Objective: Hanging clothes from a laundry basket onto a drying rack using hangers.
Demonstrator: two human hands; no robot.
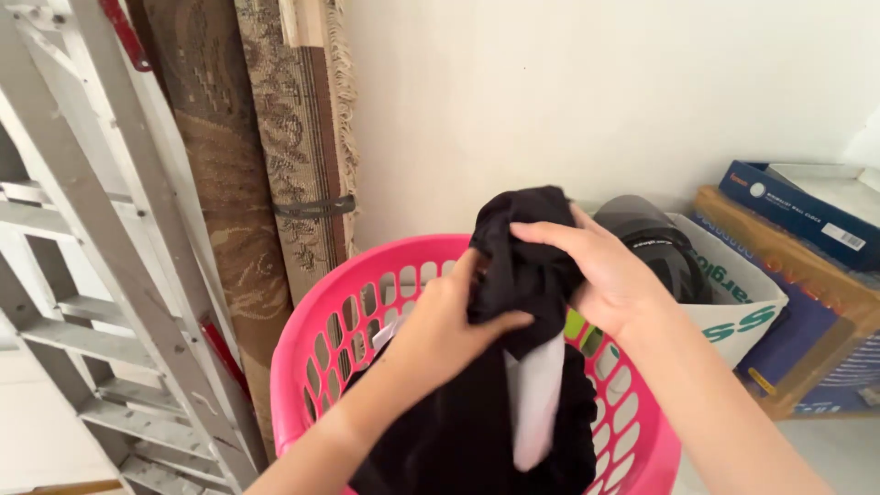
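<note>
Both my hands grip a black garment (524, 240) bunched up above a pink plastic laundry basket (316, 321). My left hand (446, 321) clutches its lower fold from the left. My right hand (610, 270) holds the top bunch from the right. More black cloth and a white piece (536, 403) hang down from the garment into the basket, hiding what lies inside.
A grey metal ladder (101, 275) leans at the left. Rolled brown patterned rugs (266, 156) stand against the white wall behind the basket. A dark helmet (655, 243), a white bag (742, 312) and stacked cardboard boxes (807, 275) sit at the right.
</note>
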